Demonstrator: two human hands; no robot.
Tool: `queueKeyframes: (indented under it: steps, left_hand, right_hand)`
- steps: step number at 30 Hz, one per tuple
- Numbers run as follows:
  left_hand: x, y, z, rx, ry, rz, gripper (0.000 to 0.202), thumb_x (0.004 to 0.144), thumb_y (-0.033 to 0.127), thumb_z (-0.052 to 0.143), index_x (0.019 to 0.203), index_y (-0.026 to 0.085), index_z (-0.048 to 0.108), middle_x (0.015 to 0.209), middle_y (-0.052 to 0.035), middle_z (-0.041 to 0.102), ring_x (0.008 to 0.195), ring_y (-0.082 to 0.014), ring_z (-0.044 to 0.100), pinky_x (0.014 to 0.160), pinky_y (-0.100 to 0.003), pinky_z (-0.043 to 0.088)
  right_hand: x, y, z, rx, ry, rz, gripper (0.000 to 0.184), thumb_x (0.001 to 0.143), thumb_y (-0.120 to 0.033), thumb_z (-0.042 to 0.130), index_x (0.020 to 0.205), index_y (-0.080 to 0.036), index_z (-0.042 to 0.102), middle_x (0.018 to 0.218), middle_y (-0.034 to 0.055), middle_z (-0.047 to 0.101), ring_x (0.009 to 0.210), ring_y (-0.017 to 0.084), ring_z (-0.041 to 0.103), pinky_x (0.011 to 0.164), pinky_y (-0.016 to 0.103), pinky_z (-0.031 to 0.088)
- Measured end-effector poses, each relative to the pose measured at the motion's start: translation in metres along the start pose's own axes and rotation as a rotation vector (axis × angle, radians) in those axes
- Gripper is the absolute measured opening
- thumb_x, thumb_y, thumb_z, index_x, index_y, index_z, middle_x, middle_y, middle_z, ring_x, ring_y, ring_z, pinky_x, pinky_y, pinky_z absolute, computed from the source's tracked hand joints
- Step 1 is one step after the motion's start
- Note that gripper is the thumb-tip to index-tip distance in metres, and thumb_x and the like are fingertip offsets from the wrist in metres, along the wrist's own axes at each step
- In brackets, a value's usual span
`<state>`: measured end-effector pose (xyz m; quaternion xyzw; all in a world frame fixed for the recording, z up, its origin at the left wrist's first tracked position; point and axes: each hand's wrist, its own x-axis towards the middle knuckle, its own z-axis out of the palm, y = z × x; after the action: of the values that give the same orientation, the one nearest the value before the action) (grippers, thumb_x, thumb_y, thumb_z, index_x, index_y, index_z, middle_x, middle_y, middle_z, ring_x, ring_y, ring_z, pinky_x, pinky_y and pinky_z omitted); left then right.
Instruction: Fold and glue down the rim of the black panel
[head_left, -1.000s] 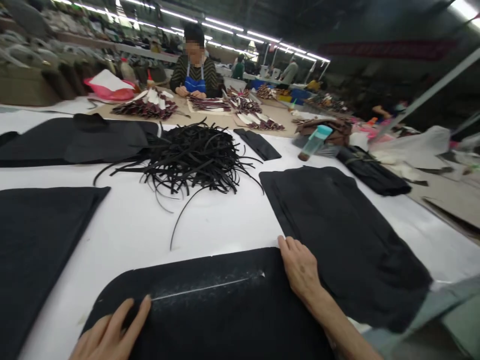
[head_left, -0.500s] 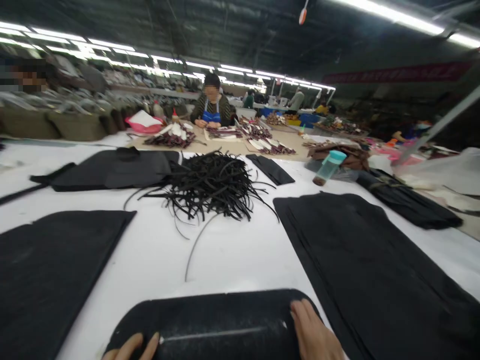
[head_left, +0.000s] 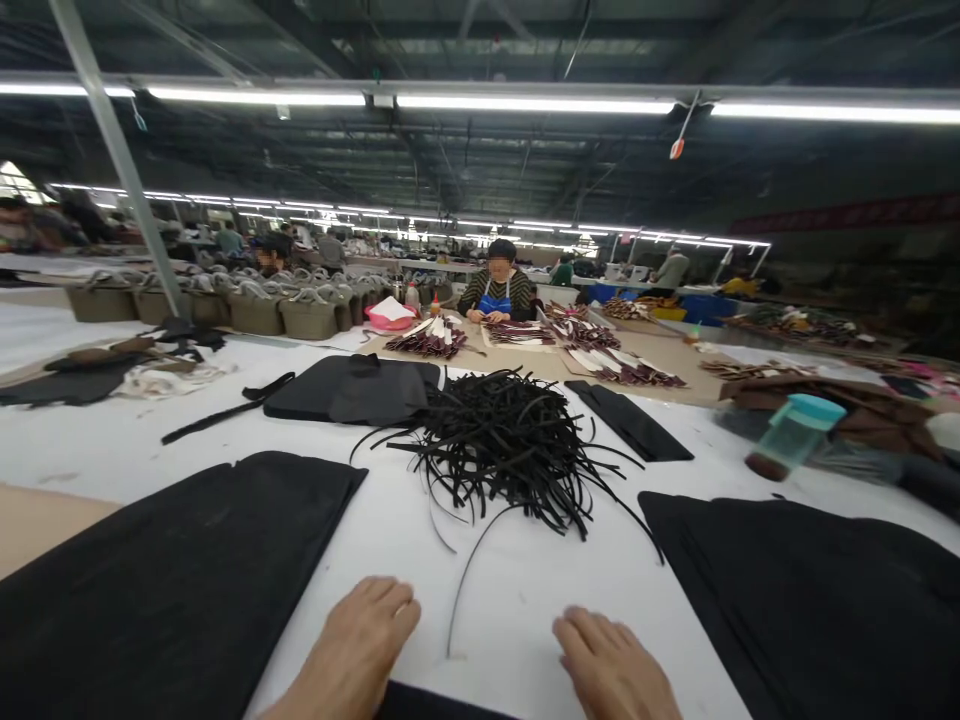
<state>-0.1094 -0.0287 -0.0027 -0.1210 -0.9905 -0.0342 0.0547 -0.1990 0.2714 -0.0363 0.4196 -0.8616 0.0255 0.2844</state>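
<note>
Though only their forward halves show at the lower edge of the view, both hands lie flat and palm-down. The left hand (head_left: 360,645) has its fingers (head_left: 390,600) straight and pressed together, grasping nothing and resting on the white table (head_left: 517,590). The right hand (head_left: 615,675) has its fingers (head_left: 592,632) slightly parted, also empty and flat on the table. Between the wrists, at the very bottom of the frame, a sliver of the black panel (head_left: 450,708) shows. Its visible edge runs left to right from one hand to the other, and the rest is cut off, so I cannot tell whether the palms press on it.

A single loose strip (head_left: 469,575) curves away from the gap between the hands towards the heap of black strips (head_left: 510,440), which lies straight ahead and well apart from the fingertips. Bare white surface lies in front of both hands up to that heap. To the left the room is bounded by the left fabric stack (head_left: 172,580), whose edge slants just beside the left hand. To the right it is bounded by the right fabric stack (head_left: 825,600), near the right hand. A teal bottle (head_left: 791,438) lies tilted beyond that stack. A seated person (head_left: 495,292) works at the far table.
</note>
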Motion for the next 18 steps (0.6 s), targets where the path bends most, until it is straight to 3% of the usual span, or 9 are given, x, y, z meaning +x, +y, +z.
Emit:
queueKeyframes:
  steps: [1,4,8,10,13,18]
  left_hand:
    - [0.021,0.0,-0.006,0.003,-0.016,0.019,0.026,0.076,0.001,0.043,0.082,0.02,0.059,0.09,-0.0037,0.065,0.084,-0.0214,0.059,0.078,-0.033,0.048]
    - [0.074,-0.008,-0.002,0.001,-0.025,0.089,0.026,0.073,0.0,0.047,0.088,0.018,0.057,0.091,-0.0049,0.062,0.088,-0.0223,0.055,0.081,-0.035,0.044]
    - [0.101,-0.018,0.025,-0.017,-0.045,0.131,0.017,0.077,0.004,0.047,0.086,0.016,0.055,0.092,-0.0072,0.059,0.087,-0.0234,0.053,0.082,-0.036,0.043]
    - [0.098,-0.017,0.032,-0.035,-0.044,0.108,0.017,0.079,0.004,0.043,0.082,0.016,0.054,0.091,-0.0074,0.058,0.087,-0.0237,0.052,0.081,-0.037,0.042]
    - [0.077,-0.009,0.028,-0.088,-0.042,0.051,0.022,0.075,-0.001,0.04,0.08,0.017,0.051,0.09,-0.0062,0.058,0.086,-0.0218,0.052,0.079,-0.034,0.043]
    - [0.022,0.005,0.007,-0.23,-0.03,-0.053,0.018,0.082,0.006,0.036,0.081,0.02,0.047,0.085,-0.0033,0.057,0.078,-0.0163,0.054,0.069,-0.026,0.043]
  right_hand:
    - [0.021,-0.008,0.004,0.027,0.069,0.011,0.031,0.069,-0.002,0.047,0.091,-0.023,0.052,0.084,0.0012,0.062,0.067,0.02,0.057,0.06,0.03,0.041]
    - [0.071,-0.031,0.018,0.055,0.011,-0.043,0.037,0.07,0.004,0.049,0.098,-0.02,0.052,0.096,0.004,0.062,0.078,0.021,0.056,0.067,0.032,0.042]
    - [0.098,-0.038,0.045,0.043,-0.03,-0.119,0.032,0.076,-0.001,0.057,0.103,-0.017,0.052,0.112,0.0083,0.058,0.098,0.026,0.052,0.084,0.04,0.04]
    - [0.1,-0.037,0.056,0.044,-0.012,-0.151,0.023,0.075,-0.002,0.059,0.091,-0.018,0.054,0.104,0.0066,0.06,0.099,0.026,0.051,0.088,0.041,0.039]
    - [0.091,-0.039,0.062,0.07,-0.022,-0.173,0.022,0.074,-0.002,0.06,0.074,-0.02,0.048,0.08,0.0006,0.057,0.082,0.021,0.053,0.079,0.037,0.041]
    - [0.056,-0.049,0.05,0.062,-0.038,-0.137,0.028,0.066,0.005,0.052,0.073,-0.021,0.044,0.074,0.0009,0.053,0.066,0.021,0.049,0.06,0.033,0.039]
